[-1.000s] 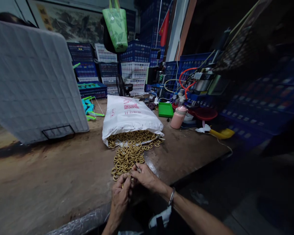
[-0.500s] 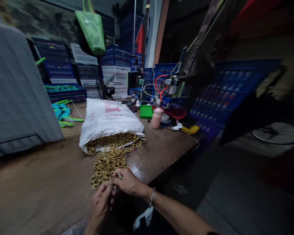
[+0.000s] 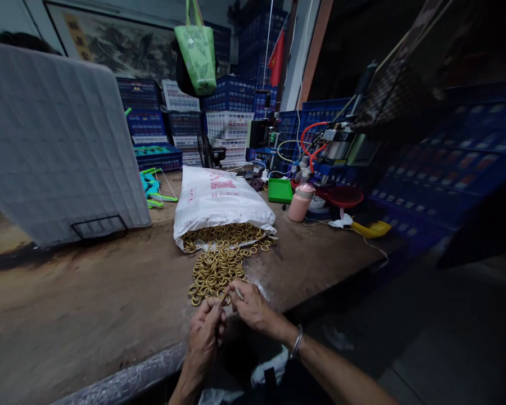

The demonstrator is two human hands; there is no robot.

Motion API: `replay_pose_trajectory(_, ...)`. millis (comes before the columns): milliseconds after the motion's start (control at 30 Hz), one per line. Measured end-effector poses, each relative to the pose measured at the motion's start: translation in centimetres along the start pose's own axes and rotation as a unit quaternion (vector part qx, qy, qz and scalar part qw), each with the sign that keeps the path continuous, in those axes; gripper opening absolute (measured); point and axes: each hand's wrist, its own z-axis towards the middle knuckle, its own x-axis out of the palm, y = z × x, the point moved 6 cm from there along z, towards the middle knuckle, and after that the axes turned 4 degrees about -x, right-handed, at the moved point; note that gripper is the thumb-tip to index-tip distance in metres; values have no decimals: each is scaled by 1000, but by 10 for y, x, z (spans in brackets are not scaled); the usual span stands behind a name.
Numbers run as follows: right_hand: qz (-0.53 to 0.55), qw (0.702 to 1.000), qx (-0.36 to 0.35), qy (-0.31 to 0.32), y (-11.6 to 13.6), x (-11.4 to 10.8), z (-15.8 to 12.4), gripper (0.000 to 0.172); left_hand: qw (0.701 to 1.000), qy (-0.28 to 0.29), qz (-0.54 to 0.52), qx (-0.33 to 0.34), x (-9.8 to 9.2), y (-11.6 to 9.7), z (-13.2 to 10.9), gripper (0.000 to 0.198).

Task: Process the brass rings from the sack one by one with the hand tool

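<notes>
My left hand (image 3: pixel 203 333) is closed in a pinch at the table's front edge, with a brass-coloured ring (image 3: pixel 225 296), seen nearly edge-on, between thumb and fingers. Close against it, my right hand (image 3: pixel 253 305) has its fingers curled together at the ring; a small greyish piece shows between them, too small to name. Just beyond both hands lies a heap of brass-coloured rings (image 3: pixel 217 271). The heap spills from the open mouth of a white sack (image 3: pixel 227 199) with red print, lying on its side on the brown table (image 3: pixel 96 315).
A grey padded panel (image 3: pixel 63 152) stands on the left. Beyond the sack are a green tray (image 3: pixel 280 190), a pink bottle (image 3: pixel 301 203), a red dish (image 3: pixel 344 196) and a yellow scoop-like piece (image 3: pixel 371 228). Stacked crates (image 3: pixel 230 94) line the back. Clear film covers part of the front edge.
The camera view has swung left, so everything sits further right in the picture. Both hands stay together in front of the heap, still pinching at the ring.
</notes>
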Motion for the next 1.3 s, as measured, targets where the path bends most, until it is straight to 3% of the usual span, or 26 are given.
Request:
replay_pose_trajectory(133,-166,984,-57,42,7,6,-9,17,1000,-15,-1,6,-2,0,0,34)
replay_pose_trajectory(333,-257,962,-36,83,6,15,-12,22,999,-23,32,12,-2,-3,-2,38)
replay_pose_trajectory(467,-301,951,-20,68,-5,14,-3,25,999,-28,37,1,-3,0,-4,36)
replay_pose_trajectory(600,-344,938,49,13,-31,-7,16,28,999,25,-22,-26,4,1,-12,31)
replay_pose_trajectory(767,-343,938,37,-25,-42,-26,45,26,990,41,-114,-78,3,5,-14,27)
replay_pose_trajectory(933,-306,952,-9,-26,-34,-10,64,14,987,25,-139,-76,-8,14,-8,26)
replay_pose_trajectory(1100,-326,945,19,-13,-36,2,69,13,979,27,-180,-95,-11,11,-5,25)
replay_pose_trajectory(1300,-330,944,20,-8,-39,0,71,13,959,18,-248,-134,-12,14,-2,24)
